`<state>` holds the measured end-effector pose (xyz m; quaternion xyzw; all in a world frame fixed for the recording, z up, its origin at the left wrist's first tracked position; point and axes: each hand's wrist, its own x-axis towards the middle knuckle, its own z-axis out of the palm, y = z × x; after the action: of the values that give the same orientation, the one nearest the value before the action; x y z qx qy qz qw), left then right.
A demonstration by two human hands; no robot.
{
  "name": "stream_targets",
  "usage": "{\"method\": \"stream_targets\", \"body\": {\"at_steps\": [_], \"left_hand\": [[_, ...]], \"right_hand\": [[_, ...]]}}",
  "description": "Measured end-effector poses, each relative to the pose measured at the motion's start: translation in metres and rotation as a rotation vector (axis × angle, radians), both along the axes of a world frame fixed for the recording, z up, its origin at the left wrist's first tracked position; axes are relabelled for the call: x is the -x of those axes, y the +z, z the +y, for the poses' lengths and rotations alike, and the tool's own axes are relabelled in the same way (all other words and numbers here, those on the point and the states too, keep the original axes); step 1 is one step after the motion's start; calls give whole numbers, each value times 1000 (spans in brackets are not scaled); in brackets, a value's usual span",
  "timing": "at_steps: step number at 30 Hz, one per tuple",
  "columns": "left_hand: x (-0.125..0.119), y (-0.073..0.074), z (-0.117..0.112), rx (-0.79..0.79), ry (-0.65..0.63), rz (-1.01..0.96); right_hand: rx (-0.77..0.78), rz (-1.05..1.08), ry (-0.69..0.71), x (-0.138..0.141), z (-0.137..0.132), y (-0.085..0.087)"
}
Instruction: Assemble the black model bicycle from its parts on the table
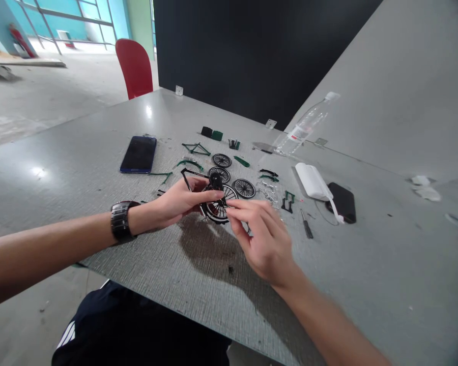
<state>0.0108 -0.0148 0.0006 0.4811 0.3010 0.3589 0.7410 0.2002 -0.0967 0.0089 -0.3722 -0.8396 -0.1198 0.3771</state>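
Note:
My left hand point(179, 201), with a black watch on the wrist, grips a small black model bicycle frame point(193, 178) with a spoked wheel point(221, 206) on it, held just above the grey table point(99, 168). My right hand point(261, 234) meets it from the right, fingertips pinched at the wheel's hub. What the pinch holds is too small to make out. Three loose black wheels point(222, 160) lie just beyond, among green and black model parts point(196, 149).
A dark phone point(138, 154) lies at the left, a clear plastic bottle point(303, 127) on its side at the back, a white power bank point(312, 181) with a cable and a black phone point(343, 202) at the right. A small screwdriver point(306, 223) lies near my right hand. A red chair point(135, 66) stands behind.

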Motion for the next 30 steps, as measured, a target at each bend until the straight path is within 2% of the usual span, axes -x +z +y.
{"method": "stream_targets", "body": {"at_steps": [8,16,22,30], "left_hand": [[2,-5,0,-9,-41,-29],[3,-5,0,6,-72,-31],[1,1,-1,21,-39,0],[1,1,1,-2,31,5]], "right_hand": [[-10,-145,8,-2,-5,4],[-21,-113,43,-1,-5,5],[20,-125,46,2,-7,7],[-27,-130,73,3,-9,7]]}}
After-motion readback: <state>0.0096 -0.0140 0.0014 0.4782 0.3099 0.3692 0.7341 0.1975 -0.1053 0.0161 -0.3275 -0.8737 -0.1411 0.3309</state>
